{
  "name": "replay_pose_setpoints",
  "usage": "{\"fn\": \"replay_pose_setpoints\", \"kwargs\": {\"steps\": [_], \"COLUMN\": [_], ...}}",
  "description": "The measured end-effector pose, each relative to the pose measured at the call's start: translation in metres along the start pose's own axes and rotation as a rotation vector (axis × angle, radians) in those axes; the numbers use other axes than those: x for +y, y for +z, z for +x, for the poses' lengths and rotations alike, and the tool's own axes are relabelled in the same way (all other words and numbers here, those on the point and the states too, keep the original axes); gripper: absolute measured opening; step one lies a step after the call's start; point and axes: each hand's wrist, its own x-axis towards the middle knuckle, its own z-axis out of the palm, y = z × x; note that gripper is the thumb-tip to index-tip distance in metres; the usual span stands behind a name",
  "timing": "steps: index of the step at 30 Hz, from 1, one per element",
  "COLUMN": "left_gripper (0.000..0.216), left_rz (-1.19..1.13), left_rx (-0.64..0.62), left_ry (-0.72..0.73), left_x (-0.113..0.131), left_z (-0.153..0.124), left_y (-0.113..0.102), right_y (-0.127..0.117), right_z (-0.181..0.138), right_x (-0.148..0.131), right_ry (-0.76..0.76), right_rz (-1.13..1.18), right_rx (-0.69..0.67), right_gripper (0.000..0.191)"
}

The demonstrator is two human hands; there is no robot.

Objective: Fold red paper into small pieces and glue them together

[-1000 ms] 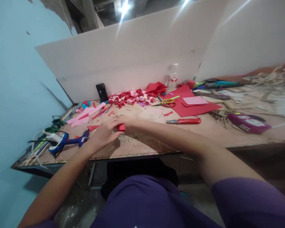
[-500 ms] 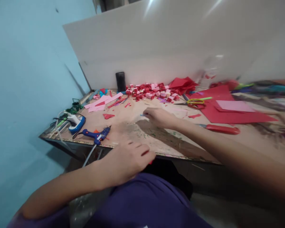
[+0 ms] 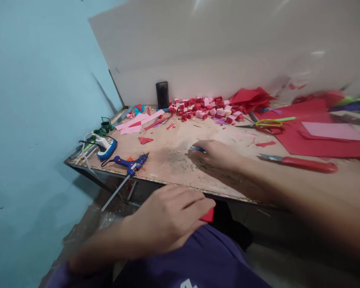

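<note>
My left hand rests on my purple-clad lap below the table's front edge, its fingers closed on a small red paper piece. Out on the wooden table, my right hand lies with its fingers curled over a small blue object that I cannot make out. A blue glue gun lies to the left of that hand. A red-handled cutter lies to its right.
A heap of small red and pink paper cubes lies at the back by a black phone leaning on the white board. Yellow-handled scissors rest on red paper sheets. Pink strips and a power strip sit left.
My left hand drew back from the table to my lap with the red piece. My right hand reached forward onto the table and closed over a small blue object. The view swung left.
</note>
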Motion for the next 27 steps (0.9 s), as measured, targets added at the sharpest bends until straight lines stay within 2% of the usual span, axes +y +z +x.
{"fn": "replay_pose_setpoints", "kwargs": {"steps": [2,5,8,10,15,21,25,27], "left_gripper": [0.029,0.022,0.021,0.022,0.022,0.054,0.040,0.033], "left_rz": [-0.023,-0.026,-0.093,-0.135,-0.199,-0.225,-0.150,-0.109], "left_rx": [0.027,0.078,0.039,0.016,-0.008,0.031,0.145,0.116], "left_ry": [-0.053,-0.273,-0.420,-0.486,-0.474,-0.461,-0.454,-0.398], "left_x": [-0.006,-0.038,-0.073,-0.088,-0.094,-0.095,-0.112,-0.117], "left_z": [0.001,0.014,0.027,0.030,0.025,0.021,0.033,0.044], "left_y": [0.023,0.047,0.056,0.060,0.068,0.065,0.054,0.049], "right_y": [0.002,0.002,-0.001,-0.001,0.002,0.000,-0.013,-0.017], "right_z": [-0.003,-0.008,-0.012,-0.014,-0.020,-0.021,-0.019,-0.019], "right_x": [0.002,0.001,-0.002,-0.003,-0.009,-0.015,-0.021,-0.025], "right_ry": [0.025,0.086,0.089,0.094,0.036,0.023,0.035,0.016], "right_rz": [-0.045,-0.155,-0.201,-0.191,-0.162,-0.123,-0.099,-0.103], "right_rx": [-0.016,-0.055,-0.084,-0.085,-0.064,-0.048,-0.006,0.032], "right_gripper": [0.044,0.048,0.047,0.046,0.038,0.037,0.031,0.030]}}
